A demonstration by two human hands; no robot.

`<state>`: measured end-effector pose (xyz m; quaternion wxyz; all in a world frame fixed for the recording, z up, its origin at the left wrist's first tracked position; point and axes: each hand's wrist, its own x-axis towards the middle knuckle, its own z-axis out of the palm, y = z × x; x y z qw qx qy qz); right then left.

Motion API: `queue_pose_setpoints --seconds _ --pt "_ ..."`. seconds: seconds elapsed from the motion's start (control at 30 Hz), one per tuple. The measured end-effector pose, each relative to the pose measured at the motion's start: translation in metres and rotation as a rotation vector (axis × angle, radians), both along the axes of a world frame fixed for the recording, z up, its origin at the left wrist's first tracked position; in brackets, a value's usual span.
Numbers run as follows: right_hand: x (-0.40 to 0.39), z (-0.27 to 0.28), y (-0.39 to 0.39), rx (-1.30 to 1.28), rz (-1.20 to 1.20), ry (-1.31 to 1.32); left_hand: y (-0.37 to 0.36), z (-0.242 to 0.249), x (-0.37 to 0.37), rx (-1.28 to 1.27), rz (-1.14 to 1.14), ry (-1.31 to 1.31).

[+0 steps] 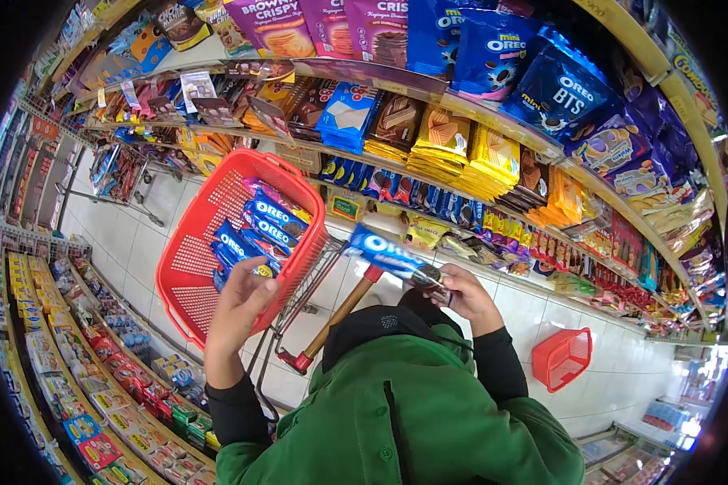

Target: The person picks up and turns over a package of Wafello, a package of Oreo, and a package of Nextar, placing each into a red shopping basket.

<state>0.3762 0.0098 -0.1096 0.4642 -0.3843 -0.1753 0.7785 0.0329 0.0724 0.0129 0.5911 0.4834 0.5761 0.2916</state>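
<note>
My right hand [467,297] is closed on one end of a blue Oreo biscuit packet [390,257], holding it up in front of the shelf. My left hand [236,311] is over the near side of a red plastic basket [188,271], its thumb and fingers apart with nothing visible between them. Several blue Oreo packets [268,213] lie inside the basket, along with a pink packet partly hidden behind them. The basket sits on a metal cart [309,279] with a wooden handle [336,322].
Ahead, curved-looking shelves hold yellow wafer packs [493,155], mini Oreo pouches [493,55] and purple Brownies Crispy packs [271,26]. Another red basket [561,360] stands on the tiled floor [516,311] at right. Shelves of boxed goods [91,440] line the left.
</note>
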Motion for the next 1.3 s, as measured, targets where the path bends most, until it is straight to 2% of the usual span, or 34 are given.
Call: queue_pose_setpoints --seconds 0.17,0.2,0.43,0.67,0.9,1.0,1.03,1.07,1.1,1.13,1.23,1.27,1.3 --pt "0.027 -0.035 -0.011 -0.198 -0.18 -0.198 0.001 0.003 -0.009 0.075 0.039 0.012" --pt "0.033 -0.049 -0.011 -0.216 -0.13 -0.242 0.002 0.003 -0.01 0.072 0.048 0.005" --pt "0.043 -0.122 0.045 -0.431 -0.286 -0.249 0.008 0.005 -0.019 0.069 0.144 -0.031" --pt "0.062 -0.195 0.142 -0.465 -0.594 -0.151 0.014 0.003 -0.029 0.065 0.322 -0.092" --pt "0.063 -0.23 0.195 -0.565 -0.641 -0.331 0.019 0.003 -0.029 0.066 0.368 -0.109" --pt "0.062 -0.252 0.202 -0.472 -0.679 -0.307 0.019 0.0 -0.03 0.058 0.35 -0.15" --pt "0.073 -0.282 0.203 -0.276 -0.578 -0.591 0.02 -0.002 -0.03 0.055 0.343 -0.151" --pt "0.067 -0.287 0.205 -0.07 -0.466 -0.862 0.02 -0.002 -0.029 0.053 0.334 -0.15" --pt "0.07 -0.287 0.2 0.164 -0.147 -1.377 0.021 -0.003 -0.029 0.051 0.323 -0.15" --pt "0.073 -0.286 0.195 0.41 0.054 -1.929 0.021 -0.003 -0.03 0.046 0.308 -0.173" --pt "0.064 -0.262 0.201 0.357 0.249 -2.049 0.022 -0.002 -0.029 0.001 0.329 -0.23" --pt "0.066 -0.265 0.2 0.356 0.212 -1.932 0.022 -0.002 -0.029 -0.002 0.338 -0.222" --pt "0.067 -0.268 0.202 0.342 0.269 -1.974 0.022 -0.002 -0.029 -0.004 0.341 -0.221"
